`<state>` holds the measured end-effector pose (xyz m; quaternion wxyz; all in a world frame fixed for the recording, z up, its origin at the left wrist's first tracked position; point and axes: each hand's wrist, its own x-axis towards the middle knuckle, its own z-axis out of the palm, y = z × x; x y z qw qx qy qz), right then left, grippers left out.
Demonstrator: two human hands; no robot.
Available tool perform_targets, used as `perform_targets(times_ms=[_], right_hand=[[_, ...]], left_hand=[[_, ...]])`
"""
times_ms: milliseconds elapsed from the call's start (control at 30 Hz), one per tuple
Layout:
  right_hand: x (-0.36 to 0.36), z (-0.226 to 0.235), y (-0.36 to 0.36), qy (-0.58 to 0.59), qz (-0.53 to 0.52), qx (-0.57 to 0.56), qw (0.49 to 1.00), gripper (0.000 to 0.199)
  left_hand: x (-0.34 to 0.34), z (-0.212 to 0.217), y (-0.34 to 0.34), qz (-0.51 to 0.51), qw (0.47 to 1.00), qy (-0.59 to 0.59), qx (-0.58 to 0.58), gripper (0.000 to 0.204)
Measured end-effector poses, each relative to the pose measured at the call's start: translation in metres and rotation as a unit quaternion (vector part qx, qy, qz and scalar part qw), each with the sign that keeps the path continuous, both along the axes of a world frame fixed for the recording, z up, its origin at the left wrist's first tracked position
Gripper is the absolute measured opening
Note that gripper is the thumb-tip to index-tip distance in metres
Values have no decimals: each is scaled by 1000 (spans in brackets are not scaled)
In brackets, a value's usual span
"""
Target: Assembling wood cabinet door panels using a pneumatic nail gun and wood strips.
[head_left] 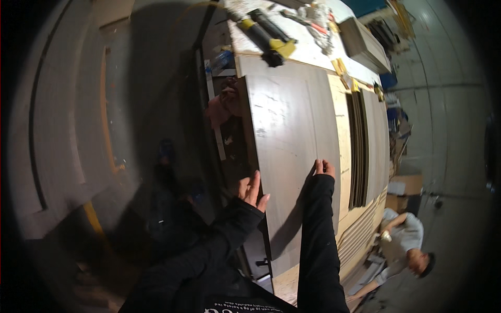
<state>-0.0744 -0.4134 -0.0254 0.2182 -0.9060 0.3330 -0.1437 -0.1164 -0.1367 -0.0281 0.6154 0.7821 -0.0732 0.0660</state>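
A long grey wood-grain panel (pixel 284 151) lies before me on a worktable, with what looks like another grey panel (pixel 327 120) under its right side. My left hand (pixel 252 190) is beside the panel's left edge. Its fingers are stretched out and the thumb stands apart; whether they touch the edge is hard to tell. My right hand (pixel 324 168) is at the right edge line of the upper panel, fingers bent and tips pinched there. Part of that grip is hidden by the hand itself.
Right of the panels stands a stack of grey boards (pixel 357 151). Black-and-yellow power tools (pixel 261 34) lie at the far end, near crumpled plastic (pixel 318 26) and a pile of boards (pixel 362 44). Another person (pixel 409 240) works at the right. A pink cloth (pixel 224 107) hangs left.
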Motion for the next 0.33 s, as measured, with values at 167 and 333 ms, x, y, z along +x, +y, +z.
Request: perform_targets(times_ms=[167, 333], right_hand=[[77, -4, -1, -57, 0, 53, 997, 33], [131, 4, 8, -48, 40, 77, 995, 33]], left_hand=[[39, -6, -5, 62, 998, -8, -1, 63], [64, -19, -13, 117, 992, -31, -30, 67]])
